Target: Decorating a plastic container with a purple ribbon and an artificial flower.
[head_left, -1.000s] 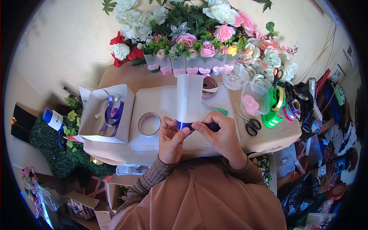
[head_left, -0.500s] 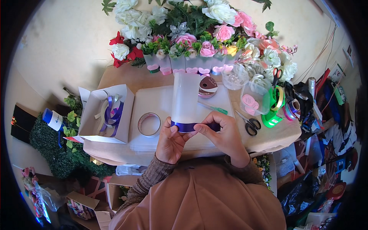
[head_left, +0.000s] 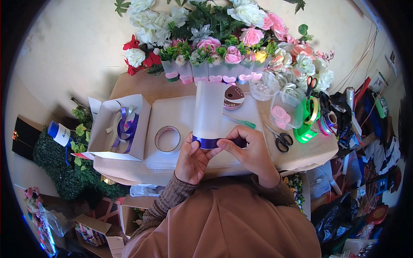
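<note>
1 purple ribbon (head_left: 210, 143) crosses 1 white sleeve (head_left: 208, 112) at its base.

One head-worn fisheye looks down — near — on hands (head_left: 190, 162) and table (head_left: 303, 155).

2 forearms (head_left: 165, 197) angled inward, left hand (head_left: 191, 161) half-curled, palm up, right hand (head_left: 254, 155) pinching just beside it

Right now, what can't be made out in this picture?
Head view: the back of the white cylinder, hidden by its front.
Head view: the end of the purple ribbon, hidden by the right hand.
Head view: part of the brown spool, behind the cylinder.
Head view: a green leaf, cut by the upper edge.
</note>
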Demonstrator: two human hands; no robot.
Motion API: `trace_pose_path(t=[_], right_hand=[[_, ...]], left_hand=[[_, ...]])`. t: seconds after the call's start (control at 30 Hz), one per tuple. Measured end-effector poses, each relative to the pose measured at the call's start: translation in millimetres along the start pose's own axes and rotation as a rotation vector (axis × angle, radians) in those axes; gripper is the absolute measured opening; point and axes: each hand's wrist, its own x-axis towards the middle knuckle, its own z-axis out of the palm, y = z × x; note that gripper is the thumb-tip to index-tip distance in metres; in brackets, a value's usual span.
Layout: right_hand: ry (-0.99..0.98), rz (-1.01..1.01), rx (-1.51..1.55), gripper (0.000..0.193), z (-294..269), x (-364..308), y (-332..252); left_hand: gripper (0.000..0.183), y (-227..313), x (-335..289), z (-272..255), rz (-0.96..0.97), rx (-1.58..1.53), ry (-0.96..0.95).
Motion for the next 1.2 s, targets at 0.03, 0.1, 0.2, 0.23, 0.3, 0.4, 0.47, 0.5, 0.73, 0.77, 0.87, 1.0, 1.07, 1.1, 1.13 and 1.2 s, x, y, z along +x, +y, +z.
trace_pose_path(t=[0.03,0.1,0.2,0.23,0.3,0.4,0.47,0.5,0.73,0.77,0.87,1.0,1.07,1.1,1.13,1.2], right_hand=[[0.0,-0.001,-0.003,0.023,0,0,0],[-0.002,0.002,0.008,0.023,0,0,0],[-0.008,-0.006,0.02,0.024,0,1,0],[-0.013,-0.016,0.021,0.024,0,1,0],[-0.015,-0.012,0.029,0.025,1,2,0],[-0.021,-0.005,0.034,0.027,0,2,1],[-0.026,-0.005,0.032,0.028,-1,2,3],[-0.022,-0.02,0.033,0.029,-1,2,4],[-0.005,-0.055,0.088,0.035,0,3,4],[-0.005,-0.056,0.088,0.035,-1,4,4],[-0.07,-0.028,0.127,0.037,-3,4,5],[-0.16,0.001,0.149,0.043,-4,6,13],[-0.179,-0.004,0.141,0.043,-5,7,16],[-0.172,-0.015,0.135,0.042,-5,7,16],[-0.165,-0.026,0.129,0.041,-5,7,16],[-0.172,-0.017,0.15,0.041,-6,7,17]], left_hand=[[0.04,0,0,0,-0.003,0.004,0.0],[0.041,0,0,1,-0.006,0.008,-0.001],[0.046,0,0,2,-0.014,-0.002,-0.006],[0.049,0,1,2,-0.021,-0.015,-0.009],[0.051,0,1,2,-0.029,-0.029,-0.011],[0.054,0,1,-1,-0.064,-0.069,-0.039],[0.056,0,2,-2,-0.097,-0.074,-0.063],[0.056,0,2,-3,-0.095,-0.073,-0.063],[0.064,0,1,-2,-0.13,-0.113,-0.121],[0.067,0,1,-1,-0.139,-0.12,-0.13],[0.072,-1,2,-5,-0.187,-0.166,-0.188],[0.074,-3,3,-4,-0.209,-0.213,-0.203],[0.075,-3,3,-4,-0.22,-0.232,-0.201],[0.075,-4,3,-5,-0.219,-0.232,-0.201],[0.074,-5,4,-8,-0.228,-0.248,-0.217],[0.074,-5,4,-9,-0.234,-0.264,-0.233]])
